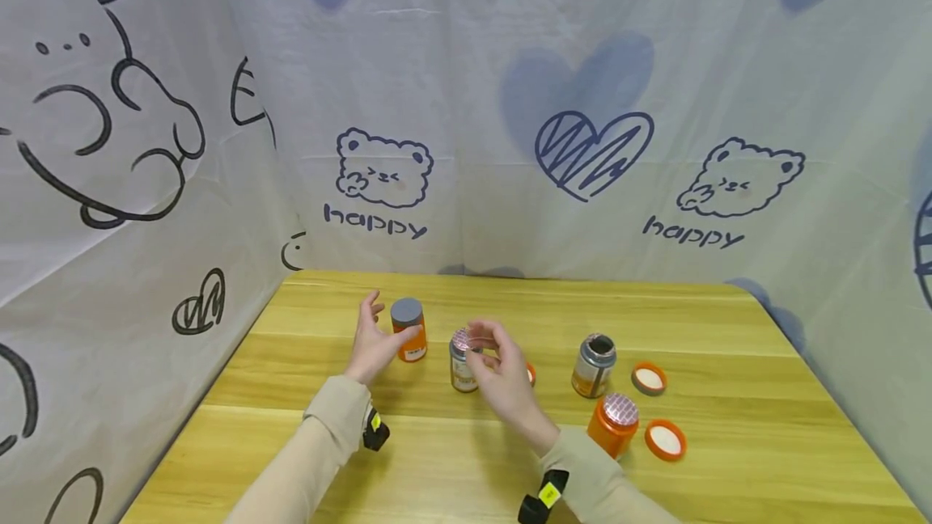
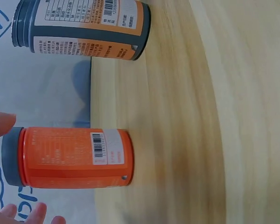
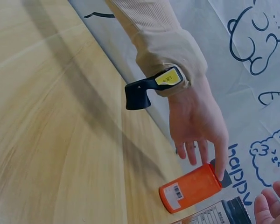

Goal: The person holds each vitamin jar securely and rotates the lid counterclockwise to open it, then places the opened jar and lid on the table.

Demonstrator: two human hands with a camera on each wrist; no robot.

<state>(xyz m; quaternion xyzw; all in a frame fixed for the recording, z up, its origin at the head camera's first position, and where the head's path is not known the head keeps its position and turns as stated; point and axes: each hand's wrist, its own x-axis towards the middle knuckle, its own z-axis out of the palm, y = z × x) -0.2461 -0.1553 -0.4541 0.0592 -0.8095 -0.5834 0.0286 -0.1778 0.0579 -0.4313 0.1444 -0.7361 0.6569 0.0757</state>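
Observation:
An orange bottle (image 1: 413, 344) with a grey lid (image 1: 407, 311) stands at the back left. My left hand (image 1: 373, 348) reaches around it, thumb at the near side and fingers spread on the far left. In the left wrist view, the thumb (image 2: 2, 124) and fingertips lie on either side of the lid, apart from it. A grey bottle (image 1: 463, 374) with a foil-sealed mouth (image 1: 461, 340) and no lid stands to the right. My right hand (image 1: 504, 374) hovers at its upper right, fingers loosely bent and holding nothing; it partly covers the bottle.
An orange lid (image 1: 531, 376) lies partly hidden behind my right hand. Rightward stand an open grey bottle (image 1: 593, 370) and a foil-sealed orange bottle (image 1: 612, 429), with two upturned lids, one grey-rimmed (image 1: 649, 378) and one orange (image 1: 666, 440). Printed cloth (image 1: 466, 241) borders the wooden table (image 1: 437, 459).

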